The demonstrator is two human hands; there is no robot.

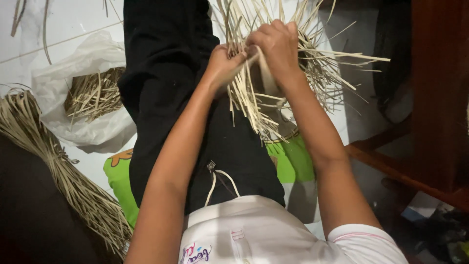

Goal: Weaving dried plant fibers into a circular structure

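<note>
The woven straw piece [273,73] sits right in both hands over the lap, toward twelve o'clock from the person's body, so neither hand has to travel to reach it; the left hand [224,63] pinches a few pale strips at the piece's nine o'clock edge, thumb and fingers closed on them, while the right hand [278,46] is curled over the top of the piece from the three o'clock side, gripping strips against the woven part; the two hands touch at the knuckles, and the right sits slightly farther from the body; the piece's loose ends fan out in every direction, the longest ones running toward three o'clock and up toward twelve, with a shorter fringe hanging toward six over the black trousers [166,73]; the strips look flat, narrow, dry and cream-coloured, stiff enough to hold straight; how the woven core under the hands is shaped I cannot tell; at nine o'clock a white plastic bag [58,83] holds more cut straw, and toward eight o'clock a tied bundle of long straw [63,176] lies on the floor, well apart from the hands.
</note>
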